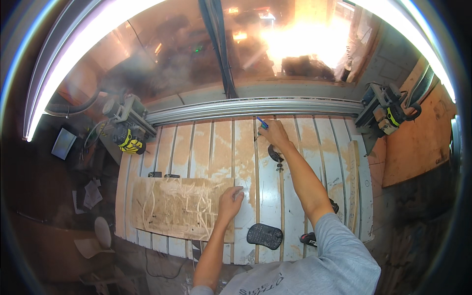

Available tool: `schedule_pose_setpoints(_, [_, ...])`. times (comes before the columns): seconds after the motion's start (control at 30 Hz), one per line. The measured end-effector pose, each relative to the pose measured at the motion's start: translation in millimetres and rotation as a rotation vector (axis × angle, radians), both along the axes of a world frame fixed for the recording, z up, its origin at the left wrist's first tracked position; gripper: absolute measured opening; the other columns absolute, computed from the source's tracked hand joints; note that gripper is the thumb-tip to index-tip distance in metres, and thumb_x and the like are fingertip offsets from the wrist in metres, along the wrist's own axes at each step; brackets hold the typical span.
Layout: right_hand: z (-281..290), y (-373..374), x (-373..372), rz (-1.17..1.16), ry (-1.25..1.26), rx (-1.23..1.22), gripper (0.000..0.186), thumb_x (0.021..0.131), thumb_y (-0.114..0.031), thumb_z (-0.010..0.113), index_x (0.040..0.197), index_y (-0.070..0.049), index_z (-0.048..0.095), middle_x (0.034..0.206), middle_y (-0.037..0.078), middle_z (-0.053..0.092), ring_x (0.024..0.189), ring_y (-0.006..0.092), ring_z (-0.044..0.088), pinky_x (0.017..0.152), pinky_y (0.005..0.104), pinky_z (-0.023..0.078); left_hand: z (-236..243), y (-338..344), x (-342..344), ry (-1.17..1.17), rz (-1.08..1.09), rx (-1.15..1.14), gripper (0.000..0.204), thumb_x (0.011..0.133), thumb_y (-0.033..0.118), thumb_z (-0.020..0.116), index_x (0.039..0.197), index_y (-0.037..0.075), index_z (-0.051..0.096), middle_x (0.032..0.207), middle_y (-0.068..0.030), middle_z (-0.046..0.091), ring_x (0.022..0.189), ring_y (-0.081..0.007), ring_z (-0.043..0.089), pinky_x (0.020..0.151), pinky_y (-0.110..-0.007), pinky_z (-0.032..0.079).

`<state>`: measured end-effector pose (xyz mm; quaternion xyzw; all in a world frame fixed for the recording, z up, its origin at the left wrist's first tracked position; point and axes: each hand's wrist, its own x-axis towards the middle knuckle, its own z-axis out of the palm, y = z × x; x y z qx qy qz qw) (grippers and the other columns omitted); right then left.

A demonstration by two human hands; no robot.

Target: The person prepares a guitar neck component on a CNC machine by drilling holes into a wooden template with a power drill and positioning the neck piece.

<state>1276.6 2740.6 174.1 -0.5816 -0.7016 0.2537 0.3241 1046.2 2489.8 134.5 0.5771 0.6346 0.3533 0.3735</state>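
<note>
My right hand (276, 133) reaches to the far side of the slotted work table (268, 182), just short of the metal rail. Its fingers are closed on a slender blue tool (263, 123), whose exact kind I cannot make out. Nearer to me, my left hand (231, 201) lies at the right edge of a worn wooden board (177, 206), fingers apart and gripping nothing. Pale curved grooves mark the board's face. Beside my right wrist sits a small black object (274, 153), partly covered by the forearm.
A silver gantry rail (255, 106) spans the far edge, with machine heads at its left (129, 137) and right (388, 115). A black keypad-like pad (264, 236) and a black-and-red tool (309, 239) lie near me. Two small black blocks (163, 175) adjoin the board.
</note>
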Motion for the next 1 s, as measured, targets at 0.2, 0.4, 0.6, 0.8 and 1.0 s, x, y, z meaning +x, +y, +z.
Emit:
schedule_pose_setpoints(0.2, [2.4, 1.4, 0.1, 0.019, 0.019, -0.037, 0.03, 0.084, -0.024, 0.075, 0.084, 0.006, 0.071, 0.078, 0.028, 0.069, 0.078, 0.044, 0.071, 0.076, 0.0514, 0.054, -2.8, -0.2, -1.4, -0.014, 0.007, -0.006, 0.028, 0.095, 0.017, 0.072, 0.119, 0.003, 0.075, 0.111, -0.0185, 0.075, 0.094, -0.0314, 0.071, 0.085, -0.038, 0.056])
schedule_pose_setpoints(0.4, [-16.8, 9.3, -0.6, -0.027, -0.004, 0.009, 0.029, 0.085, -0.024, 0.075, 0.087, 0.005, 0.075, 0.072, 0.021, 0.071, 0.068, 0.0324, 0.071, 0.069, 0.0437, 0.054, -6.1, -0.9, -2.3, -0.021, 0.003, 0.0, 0.028, 0.096, 0.018, 0.072, 0.119, 0.003, 0.075, 0.112, -0.0186, 0.075, 0.098, -0.0327, 0.072, 0.087, -0.039, 0.056])
schedule_pose_setpoints(0.6, [-23.2, 14.9, 3.2, -0.019, 0.008, -0.012, 0.03, 0.086, -0.024, 0.075, 0.088, 0.005, 0.076, 0.076, 0.021, 0.074, 0.071, 0.032, 0.073, 0.071, 0.0424, 0.055, -3.7, -0.3, 0.0, -0.022, 0.005, -0.003, 0.028, 0.096, 0.018, 0.072, 0.12, 0.002, 0.075, 0.112, -0.0189, 0.075, 0.098, -0.0329, 0.072, 0.087, -0.039, 0.057])
schedule_pose_setpoints(0.8, [-16.1, 10.2, 2.2, -0.036, 0.088, 0.013, 0.039, 0.085, -0.029, 0.076, 0.073, 0.007, 0.068, 0.068, 0.028, 0.064, 0.069, 0.0452, 0.067, 0.07, 0.0523, 0.052, -2.1, -0.5, -2.2, 0.022, 0.0, -0.043, 0.03, 0.097, 0.017, 0.072, 0.123, 0.001, 0.074, 0.113, -0.0169, 0.075, 0.097, -0.0264, 0.072, 0.088, -0.036, 0.057])
schedule_pose_setpoints(1.0, [-18.3, 12.2, 6.5, -0.044, 0.084, 0.014, 0.037, 0.086, -0.029, 0.075, 0.076, 0.007, 0.069, 0.069, 0.029, 0.065, 0.069, 0.0455, 0.067, 0.069, 0.0525, 0.052, -2.8, -1.0, -0.4, 0.016, 0.013, -0.024, 0.03, 0.096, 0.017, 0.072, 0.121, 0.002, 0.075, 0.111, -0.0181, 0.075, 0.097, -0.0296, 0.072, 0.087, -0.037, 0.056])
